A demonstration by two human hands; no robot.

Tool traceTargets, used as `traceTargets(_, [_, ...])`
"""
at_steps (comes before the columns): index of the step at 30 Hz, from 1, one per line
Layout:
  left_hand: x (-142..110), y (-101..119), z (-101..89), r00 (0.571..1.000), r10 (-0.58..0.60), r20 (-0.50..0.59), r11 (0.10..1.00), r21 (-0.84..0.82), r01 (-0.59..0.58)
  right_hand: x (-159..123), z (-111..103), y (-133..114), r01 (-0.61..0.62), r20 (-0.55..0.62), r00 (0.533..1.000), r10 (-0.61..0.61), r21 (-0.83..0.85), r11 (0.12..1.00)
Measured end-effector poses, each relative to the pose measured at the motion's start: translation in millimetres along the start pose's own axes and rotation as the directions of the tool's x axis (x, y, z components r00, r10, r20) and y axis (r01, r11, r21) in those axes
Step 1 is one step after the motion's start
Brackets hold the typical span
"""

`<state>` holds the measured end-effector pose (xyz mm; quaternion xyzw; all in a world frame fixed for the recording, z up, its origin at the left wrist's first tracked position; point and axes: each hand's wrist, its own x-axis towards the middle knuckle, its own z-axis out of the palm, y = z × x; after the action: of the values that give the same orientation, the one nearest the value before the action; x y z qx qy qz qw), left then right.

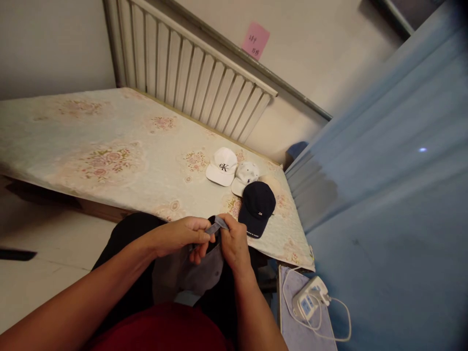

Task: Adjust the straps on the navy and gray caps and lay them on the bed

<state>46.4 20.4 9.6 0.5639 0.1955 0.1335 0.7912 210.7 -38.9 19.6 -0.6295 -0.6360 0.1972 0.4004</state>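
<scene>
A grey cap (pixel 190 275) hangs over my lap, held by both hands. My left hand (pixel 179 236) is closed, pinching the cap's back strap (pixel 215 226) from the left. My right hand (pixel 234 241) is closed on the same strap from the right. On the mattress (pixel 109 146) just beyond lie a white cap with a black logo (pixel 222 166), a second white cap (pixel 245 176), a navy cap (pixel 257 207), and a beige cap (pixel 272 184) mostly hidden under the navy one.
A white radiator (pixel 190 73) stands against the wall behind the mattress, with a pink note (pixel 255 40) above it. A blue curtain (pixel 383 185) fills the right side. A white charger with cable (pixel 309 302) rests on a small stand at lower right.
</scene>
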Motion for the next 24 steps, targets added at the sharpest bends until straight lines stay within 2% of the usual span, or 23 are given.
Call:
traceTargets(4, [-1,-4,-16.4,0.989,0.123,-0.088,0.992,0.049,-0.119,22,-2,-2,-0.066,-0.130,0.988,0.084,0.135,0.989])
traceTargets(7, [1,-5,-24.6,0.974,0.156,-0.164,0.987,0.059,-0.149,38,-4,-3,-0.060,-0.258,0.961,0.100,0.157,0.986])
traceTargets(11, [8,0,-29.6,0.960,0.180,-0.216,0.983,0.017,-0.181,54,-5,-6,0.006,-0.403,0.914,0.047,0.128,0.992])
traceTargets(14, [16,7,-35.3,0.946,0.209,-0.248,0.978,0.069,-0.198,62,-4,-2,0.055,-0.480,0.877,-0.009,0.083,0.995])
traceTargets(16, [23,10,-42.3,0.946,0.210,-0.249,0.972,0.154,-0.175,67,-5,6,0.051,-0.498,0.867,-0.020,0.048,0.998])
traceTargets(19, [36,4,-55.9,0.971,0.164,-0.176,0.961,0.250,-0.118,73,-5,23,-0.010,-0.433,0.901,0.016,0.017,1.000])
traceTargets(22, [48,-7,-66.9,0.990,0.109,-0.085,0.960,0.267,-0.083,78,-7,41,-0.079,-0.394,0.916,0.072,0.000,0.997])
traceTargets(24, [55,-13,-70.9,0.993,0.095,-0.074,0.965,0.250,-0.074,81,-10,53,-0.106,-0.378,0.921,0.093,-0.014,0.994])
